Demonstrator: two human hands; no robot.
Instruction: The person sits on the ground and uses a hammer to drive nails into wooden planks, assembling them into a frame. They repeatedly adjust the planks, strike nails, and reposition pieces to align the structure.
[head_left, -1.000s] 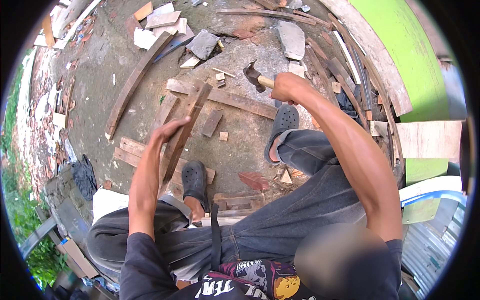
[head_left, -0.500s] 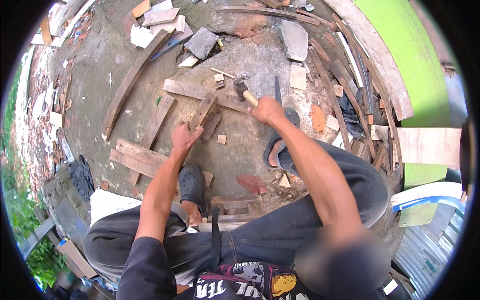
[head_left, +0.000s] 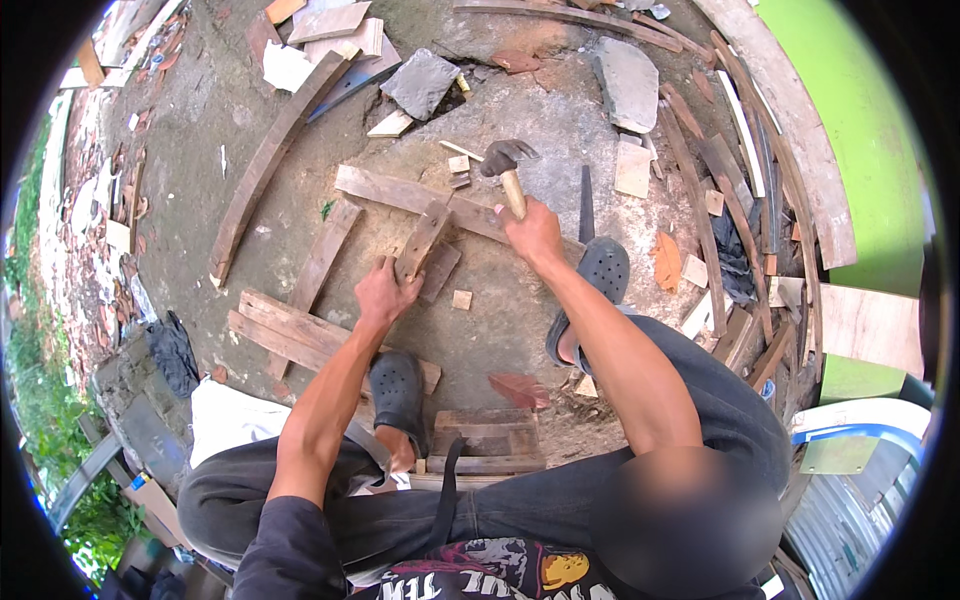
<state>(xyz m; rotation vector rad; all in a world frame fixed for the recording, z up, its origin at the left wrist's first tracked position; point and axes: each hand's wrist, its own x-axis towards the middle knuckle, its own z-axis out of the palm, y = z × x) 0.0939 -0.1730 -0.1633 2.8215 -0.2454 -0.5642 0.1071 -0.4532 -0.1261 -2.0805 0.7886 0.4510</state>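
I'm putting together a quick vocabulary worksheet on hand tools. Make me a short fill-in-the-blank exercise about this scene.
1. The right hand grips the handle of a ____.
2. The left hand holds a plank made of ____.
3. The large panel at the upper right is bright ____.

Missing words: hammer; wood; green.
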